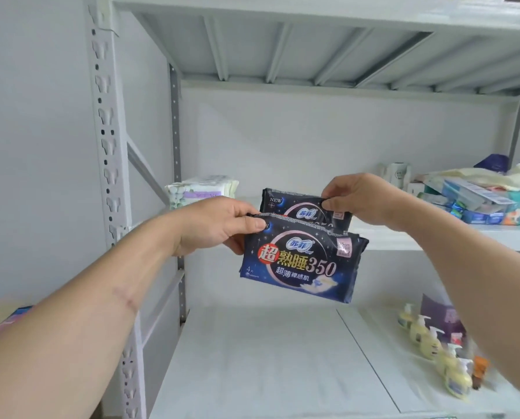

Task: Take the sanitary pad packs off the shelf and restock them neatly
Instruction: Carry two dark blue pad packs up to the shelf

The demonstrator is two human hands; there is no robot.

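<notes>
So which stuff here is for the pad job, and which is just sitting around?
For the job:
front dark pad pack, pinched by left hand
back dark pad pack, pinched by right hand
pale pad pack on the shelf

Just lying about:
pump bottles
blue boxes

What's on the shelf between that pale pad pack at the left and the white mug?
In the head view, the two dark pad packs held up hide most of that stretch; the visible shelf looks bare.
</notes>
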